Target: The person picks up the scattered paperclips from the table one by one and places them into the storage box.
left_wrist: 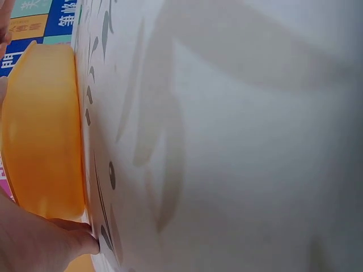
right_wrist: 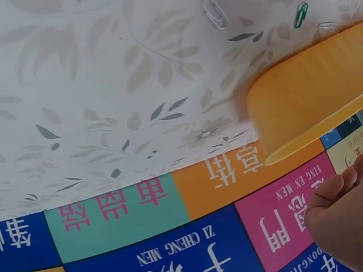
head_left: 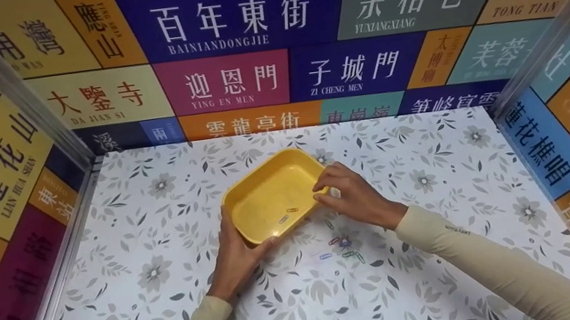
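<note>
A yellow plastic tray [head_left: 266, 186] with rounded corners stands on the patterned tabletop, turned at an angle. My left hand [head_left: 237, 256] grips its near left corner, thumb along the front side and fingers along the left side. Inside the tray lie an orange paper clip [head_left: 292, 210] and a pale blue paper clip [head_left: 283, 219]. At the tray's right rim is my right hand [head_left: 356, 194], fingers bent and thumb close to the index finger; anything between the tips is hidden. In the right wrist view its curled fingers [right_wrist: 334, 195] show beside the tray [right_wrist: 306, 96].
Several loose paper clips lie on the table in front of the tray, among them a red clip [head_left: 335, 241], a blue clip [head_left: 325, 256] and a green clip [head_left: 359, 257]. Colourful sign-printed walls [head_left: 233, 13] enclose the back and both sides.
</note>
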`<state>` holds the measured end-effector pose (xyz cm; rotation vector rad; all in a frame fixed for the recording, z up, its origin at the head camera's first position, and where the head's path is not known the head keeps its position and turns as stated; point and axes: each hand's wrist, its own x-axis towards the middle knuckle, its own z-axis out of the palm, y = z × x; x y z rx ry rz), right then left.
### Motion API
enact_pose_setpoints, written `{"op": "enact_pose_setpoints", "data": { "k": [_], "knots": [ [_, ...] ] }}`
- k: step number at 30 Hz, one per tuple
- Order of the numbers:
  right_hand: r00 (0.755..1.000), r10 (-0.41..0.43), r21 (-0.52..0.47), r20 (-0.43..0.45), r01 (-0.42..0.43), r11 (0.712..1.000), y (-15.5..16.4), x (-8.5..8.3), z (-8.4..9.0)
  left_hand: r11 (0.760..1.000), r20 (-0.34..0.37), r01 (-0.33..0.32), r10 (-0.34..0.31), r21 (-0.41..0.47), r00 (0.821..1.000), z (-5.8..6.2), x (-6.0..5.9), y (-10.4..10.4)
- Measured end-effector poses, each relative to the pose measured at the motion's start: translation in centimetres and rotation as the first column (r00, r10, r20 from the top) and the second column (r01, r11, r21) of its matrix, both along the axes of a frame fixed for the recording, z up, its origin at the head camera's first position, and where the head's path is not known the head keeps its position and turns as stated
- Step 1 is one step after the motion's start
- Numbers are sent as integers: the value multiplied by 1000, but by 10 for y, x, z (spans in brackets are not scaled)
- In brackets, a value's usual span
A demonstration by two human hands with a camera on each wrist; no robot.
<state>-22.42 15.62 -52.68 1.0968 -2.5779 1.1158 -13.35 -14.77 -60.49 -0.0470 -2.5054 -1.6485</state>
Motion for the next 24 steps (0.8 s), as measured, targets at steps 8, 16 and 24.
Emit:
{"op": "enact_pose_setpoints", "data": {
  "k": [8,16,24],
  "knots": [
    [998,-55,-49,-9,55,997,20,10,-6,999,72,-19,22,-33,997,2,3,0],
    [995,-88,-42,38,90,995,40,18,-17,999,-12,-15,15,-39,1000,2,0,-1],
    [984,-149,-39,93,154,987,59,25,-39,999,34,-26,27,-39,999,3,1,0]
  ]
}}
